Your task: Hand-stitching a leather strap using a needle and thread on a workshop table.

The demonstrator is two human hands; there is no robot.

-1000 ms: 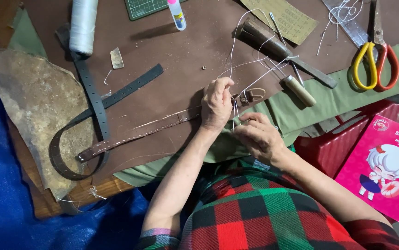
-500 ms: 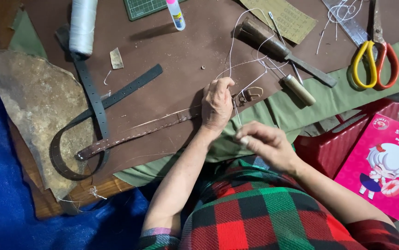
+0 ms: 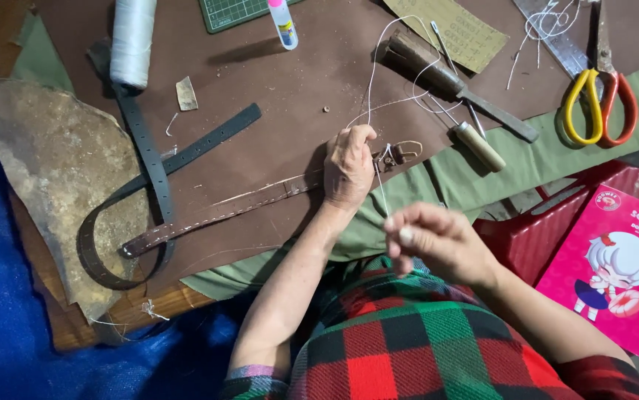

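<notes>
- Head view: the left hand presses down on the buckle end of a brown leather strap, fingers curled together over the strap and over a white thread.
- The strap lies on a brown leather sheet, running from the hand toward 8 o'clock; its buckle shows just at 3 o'clock of the knuckles.
- The right hand is raised at 5 o'clock of the left hand, fingertips pinched together on the thread, which runs taut from it up to the buckle end.
- From the left hand the thread also loops away toward 12 o'clock, across the sheet.
- A dark belt curls at 9 o'clock of the strap, partly over a rough hide piece.
- A white thread spool lies at 11 o'clock of the left hand.
- 2 wooden-handled tools lie at 1 o'clock of the left hand.
- Scissors with yellow and red handles lie at 2 o'clock, well apart.
- A pink box sits on a red crate at 3 o'clock of the right hand.
</notes>
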